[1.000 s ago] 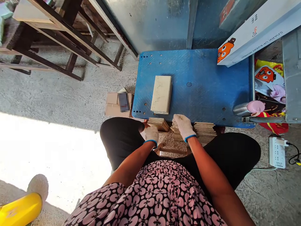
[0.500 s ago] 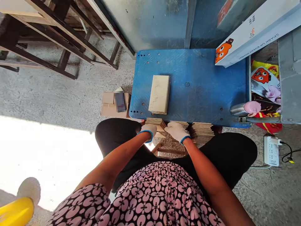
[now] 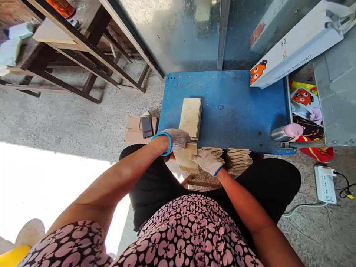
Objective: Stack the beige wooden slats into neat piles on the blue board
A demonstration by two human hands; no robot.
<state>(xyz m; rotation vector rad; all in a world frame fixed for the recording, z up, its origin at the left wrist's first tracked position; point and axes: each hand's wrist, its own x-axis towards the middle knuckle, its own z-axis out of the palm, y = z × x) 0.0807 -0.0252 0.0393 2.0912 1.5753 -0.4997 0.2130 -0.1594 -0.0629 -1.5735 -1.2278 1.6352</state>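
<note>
Gripping a pale board [image 3: 185, 160] by the blue bench [image 3: 236, 128] are my left hand [image 3: 179, 139] and right hand [image 3: 207, 161], fingers [image 3: 198, 157] closed

Left hand [image 3: 180, 139] and right hand [image 3: 208, 161] hold a board [image 3: 187, 159].

The left hand [image 3: 178, 139] hides the near left corner of the surface [image 3: 236, 111] and part of the board [image 3: 188, 160]. Past the left edge, the top of the phone [image 3: 147, 128] is blurred. The bag [image 3: 294, 48] covers the far right corner, its smallest lettering illegible.
</note>
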